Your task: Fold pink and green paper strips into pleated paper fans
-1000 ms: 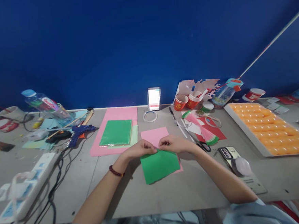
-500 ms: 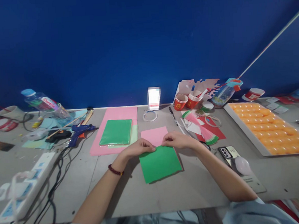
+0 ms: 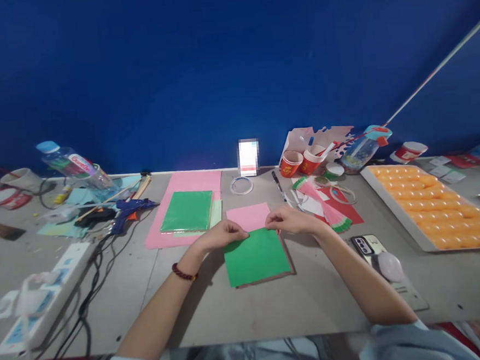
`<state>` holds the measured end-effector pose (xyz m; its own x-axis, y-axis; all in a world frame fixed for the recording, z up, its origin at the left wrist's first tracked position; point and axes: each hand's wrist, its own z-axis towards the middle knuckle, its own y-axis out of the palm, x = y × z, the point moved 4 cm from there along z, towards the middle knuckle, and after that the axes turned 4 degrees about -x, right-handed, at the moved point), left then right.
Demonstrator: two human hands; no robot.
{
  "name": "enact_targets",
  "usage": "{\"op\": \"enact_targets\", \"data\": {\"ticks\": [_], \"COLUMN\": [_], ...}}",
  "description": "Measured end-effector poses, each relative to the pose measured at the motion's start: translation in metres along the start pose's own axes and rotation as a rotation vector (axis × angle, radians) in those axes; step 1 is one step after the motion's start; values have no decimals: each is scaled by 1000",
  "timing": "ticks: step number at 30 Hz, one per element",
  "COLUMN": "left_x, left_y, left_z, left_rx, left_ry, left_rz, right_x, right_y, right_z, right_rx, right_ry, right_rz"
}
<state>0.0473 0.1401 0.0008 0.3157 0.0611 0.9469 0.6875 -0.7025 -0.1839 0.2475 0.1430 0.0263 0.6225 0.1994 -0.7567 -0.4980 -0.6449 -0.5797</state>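
Observation:
A square sheet of green paper (image 3: pixel 257 258) hangs tilted between my two hands, just above the table. My left hand (image 3: pixel 227 233) pinches its upper left edge between thumb and fingers. At the upper right corner, my right hand (image 3: pixel 287 220) has its fingertips closed on the same sheet. Behind the green sheet lies a pink sheet of paper (image 3: pixel 247 217), its lower part covered by the green one and my fingers. Farther left, a pack of green paper (image 3: pixel 187 211) rests on a large pink sheet (image 3: pixel 157 238), over a pale green piece (image 3: pixel 215 214).
A blue glue gun (image 3: pixel 129 212) and a power strip (image 3: pixel 66 285) with cables are at left. Behind the sheets lies a wire coil (image 3: pixel 241 186). Red paper cups (image 3: pixel 291 164), a pink-green paper fan (image 3: pixel 324 204), a phone (image 3: pixel 368 248) and a tray of orange balls (image 3: pixel 434 205) are at right.
The green sheet's lower edge has risen slightly, and its shadow shows beneath. My right hand has shifted slightly up and right; my left hand is nearly still.

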Motion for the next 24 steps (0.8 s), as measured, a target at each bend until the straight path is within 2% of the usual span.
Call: {"op": "enact_targets", "data": {"ticks": [3, 7, 11, 17, 21, 24], "left_x": [1, 5, 1, -13, -20, -26], "left_y": [-6, -11, -12, -9, -7, -5], "left_z": [-2, -5, -9, -15, -17, -17], "left_rx": [11, 19, 67, 182, 205, 245], "left_ry": [-26, -63, -86, 11, 23, 0], "left_rz": [81, 40, -44, -117, -120, -90], "right_x": [3, 10, 20, 29, 30, 28], "right_y": [-3, -4, 2, 23, 28, 27], "right_z": [-4, -15, -24, -24, -23, -22], "right_rx": [-14, 4, 179, 395, 474, 501], "right_ry": [3, 23, 61, 37, 24, -58], "right_rz": [26, 89, 201, 392, 267, 83]}}
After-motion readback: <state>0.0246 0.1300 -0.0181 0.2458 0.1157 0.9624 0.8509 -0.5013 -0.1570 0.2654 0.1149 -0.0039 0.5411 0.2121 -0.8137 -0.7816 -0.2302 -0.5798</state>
